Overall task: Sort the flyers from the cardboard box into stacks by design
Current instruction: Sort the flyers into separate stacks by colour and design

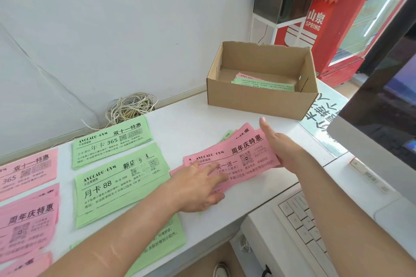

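Left fingers (pixel 216 173) straight and flat, pressing on the top pink sheet of the unsorted bundle (pixel 245 141). My right hand (pixel 281 148) holds the bundle's right end, one digit sticking up, the rest hidden under the paper, so I can't tell how tight the grip is. Bundle lies on the surface (pixel 191 119), mostly pink with a green edge peeking out behind. To the left, already sorted: green stacks (pixel 112 144) and pink stacks (pixel 29 216), several designs, side by side. Cardboard box (pixel 258 101) behind still has leftover flyers (pixel 263 82), green over pink. My read: well past halfway, with this bundle and the box remainder left.
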